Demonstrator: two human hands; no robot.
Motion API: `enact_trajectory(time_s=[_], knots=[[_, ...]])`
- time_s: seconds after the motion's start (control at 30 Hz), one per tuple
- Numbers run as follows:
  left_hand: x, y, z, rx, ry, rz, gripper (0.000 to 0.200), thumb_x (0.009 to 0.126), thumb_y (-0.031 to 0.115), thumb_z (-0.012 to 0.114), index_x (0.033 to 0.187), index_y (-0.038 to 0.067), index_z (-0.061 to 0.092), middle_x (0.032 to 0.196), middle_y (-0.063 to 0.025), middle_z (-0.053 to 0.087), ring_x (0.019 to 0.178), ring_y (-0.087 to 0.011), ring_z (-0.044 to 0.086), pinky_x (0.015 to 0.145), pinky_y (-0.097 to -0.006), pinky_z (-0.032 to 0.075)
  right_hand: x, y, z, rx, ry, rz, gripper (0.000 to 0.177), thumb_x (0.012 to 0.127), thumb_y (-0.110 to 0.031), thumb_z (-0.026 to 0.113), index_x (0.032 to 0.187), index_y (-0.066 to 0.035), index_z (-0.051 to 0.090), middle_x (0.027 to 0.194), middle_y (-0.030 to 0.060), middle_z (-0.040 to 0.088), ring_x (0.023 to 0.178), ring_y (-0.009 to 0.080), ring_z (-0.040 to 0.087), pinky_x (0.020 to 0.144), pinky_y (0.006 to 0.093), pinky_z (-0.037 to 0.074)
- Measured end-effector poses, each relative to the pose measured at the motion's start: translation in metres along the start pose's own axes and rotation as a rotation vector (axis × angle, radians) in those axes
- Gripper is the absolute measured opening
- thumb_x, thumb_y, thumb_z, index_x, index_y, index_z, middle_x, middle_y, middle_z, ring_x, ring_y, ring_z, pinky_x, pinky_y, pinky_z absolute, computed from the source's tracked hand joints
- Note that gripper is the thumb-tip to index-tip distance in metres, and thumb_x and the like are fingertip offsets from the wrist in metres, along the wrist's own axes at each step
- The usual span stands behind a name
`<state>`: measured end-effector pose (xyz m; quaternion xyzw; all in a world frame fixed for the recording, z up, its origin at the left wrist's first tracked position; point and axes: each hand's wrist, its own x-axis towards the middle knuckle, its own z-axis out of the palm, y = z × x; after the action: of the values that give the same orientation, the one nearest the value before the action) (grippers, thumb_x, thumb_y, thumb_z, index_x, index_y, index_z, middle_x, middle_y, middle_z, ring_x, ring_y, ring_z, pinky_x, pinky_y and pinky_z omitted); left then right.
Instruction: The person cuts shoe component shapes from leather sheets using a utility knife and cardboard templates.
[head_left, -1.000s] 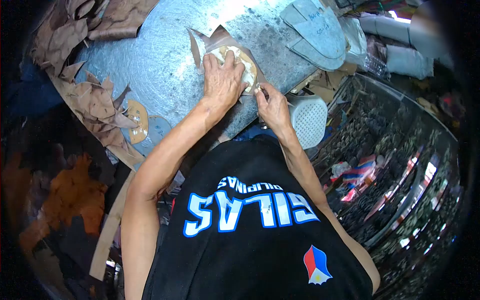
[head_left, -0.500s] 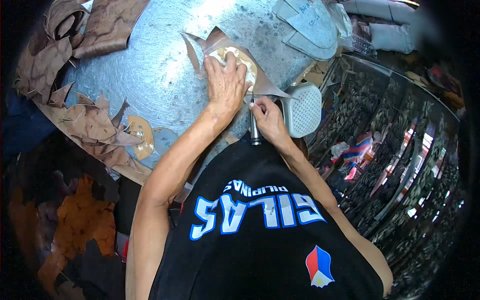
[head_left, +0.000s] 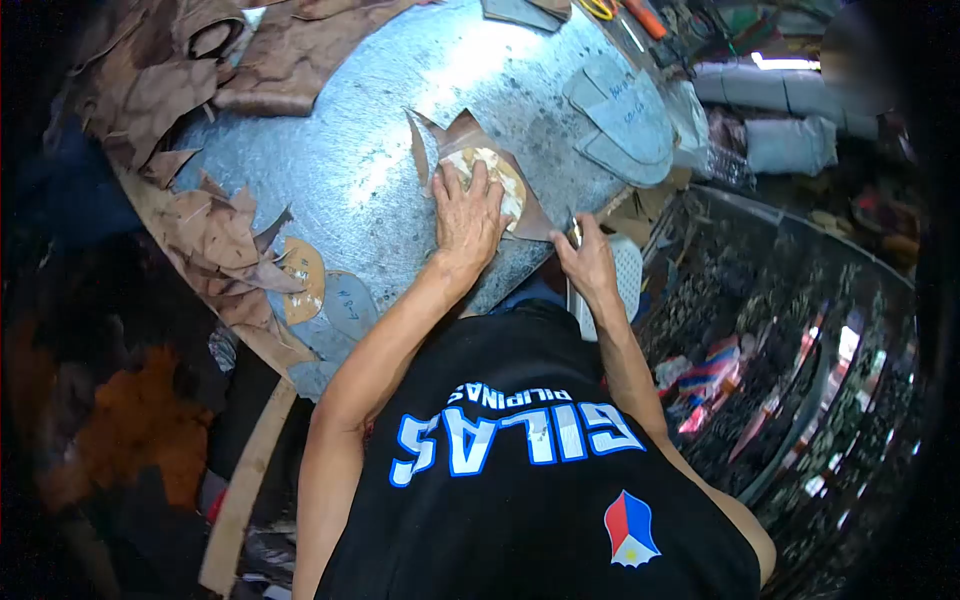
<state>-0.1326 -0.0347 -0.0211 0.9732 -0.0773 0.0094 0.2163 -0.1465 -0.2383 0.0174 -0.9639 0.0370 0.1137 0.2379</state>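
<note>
My left hand (head_left: 468, 218) presses flat on a pale oval pattern (head_left: 497, 168) that lies on a brown leather piece (head_left: 470, 130) on the grey metal-covered table (head_left: 380, 160). My right hand (head_left: 590, 262) is shut on a thin knife (head_left: 575, 232), whose tip sits at the right edge of the leather, by the table's near rim. The knife's handle is mostly hidden in my fist.
Brown leather scraps (head_left: 215, 235) pile along the table's left and far edges. Grey cut patterns (head_left: 625, 115) lie at the right. Tan and grey soles (head_left: 320, 290) sit at the near left. A white perforated stool (head_left: 622, 275) stands under my right hand; shelves of goods fill the right.
My right hand has moved to the right, away from the left hand, carrying the knife along the leather's edge. My left hand stays pressed on the pattern. The view has shifted.
</note>
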Motion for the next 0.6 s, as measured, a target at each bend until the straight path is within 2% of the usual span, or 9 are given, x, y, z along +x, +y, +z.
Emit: enact_trajectory(time_s=[0.1,0.13,0.17,0.23,0.3,0.4,0.43,0.5,0.6], knots=[[-0.003,-0.002,0.006,-0.015,0.036,-0.022,0.048,0.078,0.036,0.076,0.114,0.005,0.064,0.138,-0.0165,0.048,0.127,-0.0495,0.037,0.104,-0.0610,0.031,0.006,0.006,-0.009,0.038,-0.198,0.074,0.042,0.083,-0.029,0.071,0.108,0.003,0.060,0.095,0.0304,0.066,0.093,0.0485,0.063,0.082,0.0489,0.049],[-0.004,-0.002,0.005,-0.029,0.020,-0.022,0.049,0.078,0.036,0.077,0.114,0.005,0.064,0.138,-0.0164,0.048,0.128,-0.0497,0.037,0.104,-0.0609,0.031,0.007,0.006,-0.010,0.074,-0.149,-0.039,0.034,0.085,-0.027,0.070,0.100,0.003,0.062,0.080,0.0201,0.067,0.077,0.0377,0.066,0.070,0.0436,0.050],[-0.003,-0.001,0.005,-0.044,0.004,-0.016,0.050,0.077,0.036,0.077,0.115,0.005,0.064,0.138,-0.0163,0.048,0.128,-0.0500,0.037,0.104,-0.0609,0.031,0.007,0.008,-0.018,0.078,-0.146,-0.055,0.034,0.085,-0.027,0.070,0.100,0.003,0.062,0.080,0.0201,0.067,0.077,0.0377,0.066,0.070,0.0436,0.050],[-0.002,-0.001,0.005,-0.030,0.008,-0.021,0.051,0.077,0.036,0.077,0.115,0.005,0.064,0.138,-0.0162,0.048,0.129,-0.0498,0.037,0.105,-0.0609,0.031,0.001,0.003,-0.047,0.356,-0.137,0.106,0.026,0.088,-0.025,0.069,0.093,0.000,0.063,0.072,0.0050,0.061,0.066,0.0182,0.059,0.062,0.0337,0.046],[-0.004,0.000,0.009,-0.017,0.003,-0.017,0.051,0.077,0.035,0.077,0.116,0.005,0.064,0.138,-0.0160,0.048,0.129,-0.0496,0.036,0.105,-0.0609,0.030,-0.010,0.008,-0.088,0.452,-0.117,0.096,0.020,0.089,-0.024,0.070,0.088,-0.004,0.063,0.070,-0.0052,0.053,0.063,0.0050,0.047,0.055,0.0251,0.039],[-0.001,0.001,0.010,0.047,-0.006,-0.039,0.054,0.078,0.038,0.076,0.118,0.005,0.063,0.139,-0.0153,0.047,0.129,-0.0480,0.036,0.106,-0.0609,0.031,-0.032,0.032,-0.144,0.449,-0.076,0.019,0.018,0.088,-0.021,0.071,0.092,-0.005,0.065,0.070,-0.0066,0.055,0.055,0.0031,0.045,0.048,0.0215,0.034],[-0.002,0.001,0.005,0.040,-0.043,-0.041,0.056,0.079,0.039,0.075,0.120,0.004,0.062,0.139,-0.0151,0.047,0.131,-0.0485,0.035,0.105,-0.0608,0.033,-0.041,0.035,-0.168,0.449,-0.157,0.209,0.019,0.087,-0.020,0.072,0.094,-0.004,0.065,0.071,-0.0057,0.055,0.054,0.0042,0.046,0.048,0.0220,0.035],[-0.001,-0.002,0.012,0.043,-0.104,-0.050,0.064,0.079,0.042,0.075,0.128,0.005,0.058,0.145,-0.0177,0.041,0.136,-0.0507,0.030,0.108,-0.0624,0.029,-0.050,0.081,-0.190,0.412,-0.086,0.245,0.021,0.086,-0.022,0.073,0.092,-0.004,0.065,0.070,-0.0048,0.054,0.053,0.0050,0.045,0.048,0.0228,0.035],[-0.012,-0.012,0.017,0.002,0.008,-0.019,0.070,0.078,0.046,0.075,0.132,0.006,0.055,0.149,-0.0203,0.037,0.138,-0.0515,0.026,0.110,-0.0629,0.027,-0.050,0.167,-0.217,0.256,-0.008,0.227,0.019,0.087,-0.021,0.070,0.089,-0.003,0.064,0.071,-0.0017,0.056,0.060,0.0103,0.051,0.055,0.0299,0.041]])
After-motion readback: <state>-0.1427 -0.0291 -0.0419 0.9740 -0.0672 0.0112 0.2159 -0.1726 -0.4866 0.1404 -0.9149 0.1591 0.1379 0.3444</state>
